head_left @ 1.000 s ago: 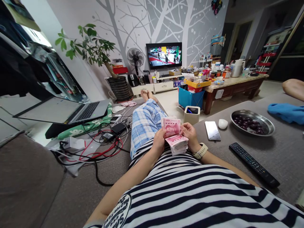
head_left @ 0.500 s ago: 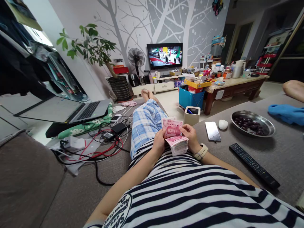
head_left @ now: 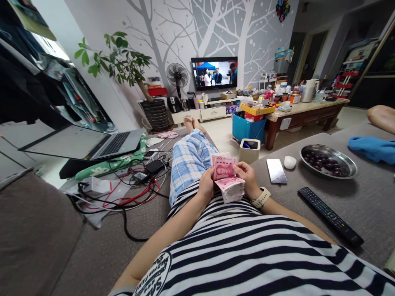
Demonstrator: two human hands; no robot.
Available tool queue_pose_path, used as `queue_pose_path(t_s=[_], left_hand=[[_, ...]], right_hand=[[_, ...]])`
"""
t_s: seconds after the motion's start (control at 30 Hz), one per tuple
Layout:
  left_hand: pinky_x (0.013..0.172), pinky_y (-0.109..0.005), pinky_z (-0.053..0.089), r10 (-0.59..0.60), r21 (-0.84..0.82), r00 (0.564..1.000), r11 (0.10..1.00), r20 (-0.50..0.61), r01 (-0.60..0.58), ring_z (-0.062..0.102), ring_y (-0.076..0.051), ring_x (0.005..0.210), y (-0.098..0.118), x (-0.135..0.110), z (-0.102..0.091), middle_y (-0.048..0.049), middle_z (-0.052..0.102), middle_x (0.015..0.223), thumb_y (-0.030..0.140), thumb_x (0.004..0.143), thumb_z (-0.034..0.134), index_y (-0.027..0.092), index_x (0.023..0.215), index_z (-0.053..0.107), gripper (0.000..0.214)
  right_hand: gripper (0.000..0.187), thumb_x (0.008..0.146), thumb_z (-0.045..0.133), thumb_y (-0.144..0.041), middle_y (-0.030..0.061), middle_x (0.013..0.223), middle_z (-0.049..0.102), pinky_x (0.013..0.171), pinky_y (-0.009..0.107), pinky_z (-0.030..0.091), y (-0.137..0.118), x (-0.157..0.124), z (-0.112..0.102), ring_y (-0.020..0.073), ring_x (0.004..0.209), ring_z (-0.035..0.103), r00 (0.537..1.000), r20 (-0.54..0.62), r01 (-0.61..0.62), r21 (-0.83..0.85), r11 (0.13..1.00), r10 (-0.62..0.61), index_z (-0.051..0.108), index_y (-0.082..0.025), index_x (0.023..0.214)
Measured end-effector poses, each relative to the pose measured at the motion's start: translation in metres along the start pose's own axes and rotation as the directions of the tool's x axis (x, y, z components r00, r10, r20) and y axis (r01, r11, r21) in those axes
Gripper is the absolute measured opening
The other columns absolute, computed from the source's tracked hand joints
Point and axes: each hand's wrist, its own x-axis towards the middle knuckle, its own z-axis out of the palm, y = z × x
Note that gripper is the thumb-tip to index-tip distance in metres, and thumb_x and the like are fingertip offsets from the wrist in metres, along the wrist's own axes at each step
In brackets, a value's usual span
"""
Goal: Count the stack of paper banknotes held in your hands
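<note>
A thick bundle of pink banknotes (head_left: 232, 190) is held over my lap, bent so that part stands up and part folds down toward me. My left hand (head_left: 206, 183) is closed on the bundle's left side. At the right, my right hand (head_left: 247, 176) has its thumb and finger pinched on the edge of the upright banknote (head_left: 224, 167), which shows a portrait and the number 100. The lower fingers of both hands are partly hidden behind the notes. A beige watch (head_left: 261, 198) circles my right wrist.
On the sofa to my right lie a phone (head_left: 277, 170), a white earbud case (head_left: 289, 162), a remote control (head_left: 330, 215) and a steel bowl (head_left: 352, 169) of dark fruit. Left of my legs are tangled cables (head_left: 132, 200) and an open laptop (head_left: 120, 144). A beige bin (head_left: 249, 153) stands beside the sofa.
Both hands and the banknotes stay almost where they were, with only a slight shift of the upright note. The television picture is different.
</note>
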Motion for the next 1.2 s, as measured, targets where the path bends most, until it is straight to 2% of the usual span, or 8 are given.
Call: queue_pose_path(t_s=[0.53, 0.77, 0.9, 1.03, 1.2], left_hand=[[0.085, -0.037, 0.054, -0.025, -0.02, 1.0, 0.999, 0.013, 0.026, 0.067, -0.022, 0.081, 0.004, -0.004, 0.004, -0.0036, 0.076, 0.081, 0.038, 0.068, 0.076, 0.018, 0.074, 0.075, 0.021], [0.088, -0.037, 0.055, -0.014, -0.028, 0.999, 0.999, 0.039, 0.015, 0.068, -0.023, 0.084, 0.003, -0.002, 0.003, -0.0031, 0.076, 0.081, 0.036, 0.07, 0.073, 0.02, 0.073, 0.075, 0.017], [0.088, -0.038, 0.055, -0.02, -0.026, 1.0, 0.999, 0.02, 0.021, 0.067, -0.023, 0.081, 0.003, -0.002, 0.003, -0.003, 0.075, 0.08, 0.035, 0.072, 0.072, 0.02, 0.072, 0.074, 0.015], [0.086, -0.038, 0.056, -0.027, -0.021, 0.998, 0.999, 0.058, 0.029, 0.068, -0.023, 0.08, 0.006, -0.005, 0.005, -0.0035, 0.076, 0.08, 0.036, 0.073, 0.072, 0.02, 0.073, 0.074, 0.016], [0.08, -0.036, 0.056, -0.019, 0.018, 0.999, 1.0, 0.037, 0.019, 0.069, -0.023, 0.077, 0.011, -0.009, 0.006, -0.0045, 0.078, 0.081, 0.039, 0.07, 0.075, 0.019, 0.074, 0.075, 0.02]], right_hand=[[0.044, 0.067, 0.084, -0.062, -0.0011, 0.064, 0.059, 0.056, 0.029, 0.041, -0.003, -0.002, 0.001, 0.0144, 0.059, 0.047, 1.0, 0.01, -0.016, 0.043, 0.999, 0.016, 0.066, -0.022, 0.071], [0.042, 0.066, 0.085, -0.059, -0.0024, 0.06, 0.055, 0.052, 0.028, 0.032, -0.004, -0.002, 0.0, 0.0121, 0.054, 0.04, 1.0, -0.007, -0.028, 0.069, 0.997, 0.029, 0.066, -0.022, 0.069], [0.041, 0.07, 0.083, -0.059, -0.0038, 0.058, 0.051, 0.05, 0.028, 0.03, -0.003, -0.003, -0.001, 0.0112, 0.051, 0.036, 1.0, 0.003, -0.023, 0.065, 0.998, 0.023, 0.065, -0.022, 0.07], [0.041, 0.076, 0.078, -0.06, -0.0043, 0.055, 0.048, 0.048, 0.028, 0.028, 0.0, -0.003, -0.003, 0.0112, 0.049, 0.035, 1.0, 0.013, -0.002, 0.052, 0.999, 0.002, 0.063, -0.022, 0.07], [0.043, 0.081, 0.073, -0.064, -0.0019, 0.055, 0.056, 0.049, 0.028, 0.034, 0.005, -0.001, -0.003, 0.0129, 0.048, 0.043, 0.999, 0.048, 0.006, 0.081, 0.997, -0.01, 0.064, -0.022, 0.074]])
